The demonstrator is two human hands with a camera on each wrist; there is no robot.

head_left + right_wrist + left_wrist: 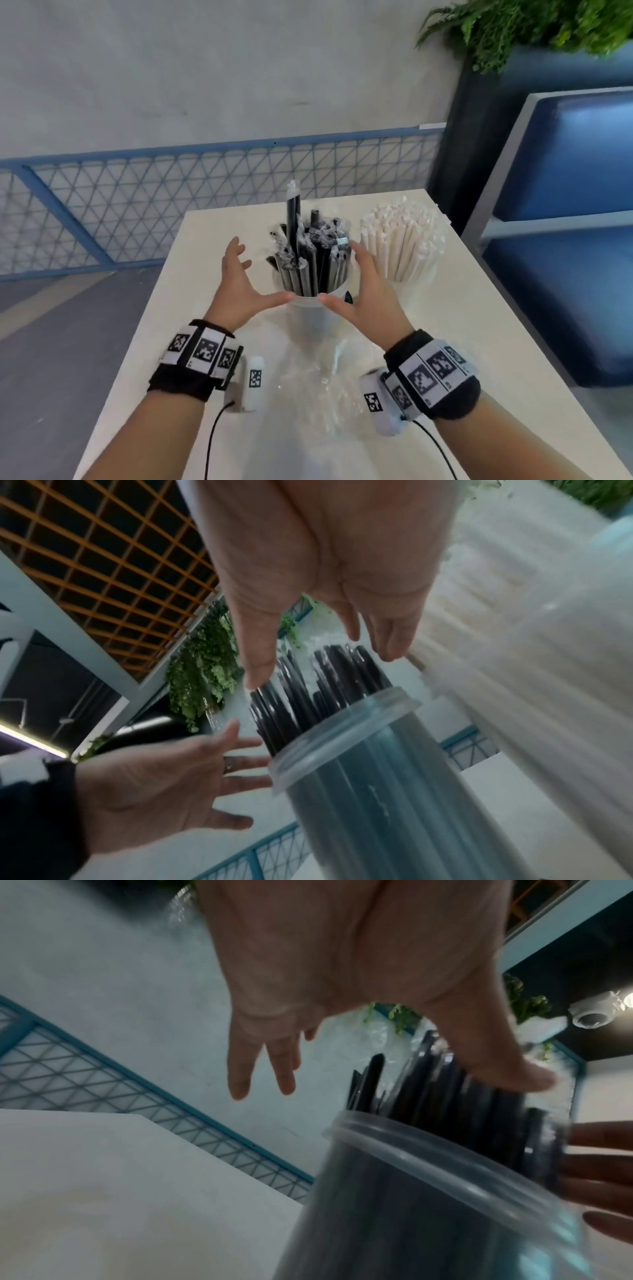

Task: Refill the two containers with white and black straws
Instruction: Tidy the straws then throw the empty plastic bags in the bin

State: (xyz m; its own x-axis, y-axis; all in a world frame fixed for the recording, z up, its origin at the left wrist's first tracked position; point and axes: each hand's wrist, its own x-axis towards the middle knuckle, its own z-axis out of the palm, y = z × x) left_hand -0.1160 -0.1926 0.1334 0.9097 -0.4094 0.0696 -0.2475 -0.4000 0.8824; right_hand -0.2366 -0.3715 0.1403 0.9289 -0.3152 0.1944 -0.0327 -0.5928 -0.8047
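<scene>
A clear plastic container [310,315] stands mid-table, packed with wrapped black straws [308,253]; one straw sticks up taller than the rest. To its right a second container [416,286] is full of white straws [402,236]. My left hand [241,284] hovers open at the left of the black-straw container [428,1204], fingers spread, thumb near the rim. My right hand [363,284] is open on the other side, fingers by the black straws [308,685], thumb near the rim of the container [377,791]. Neither hand holds anything.
Crumpled clear plastic wrapping [322,377] lies on the white table [479,342] in front of the container. A blue mesh railing [171,205] runs behind the table. A blue padded bench [565,205] and a planter with ferns [531,27] stand at the right.
</scene>
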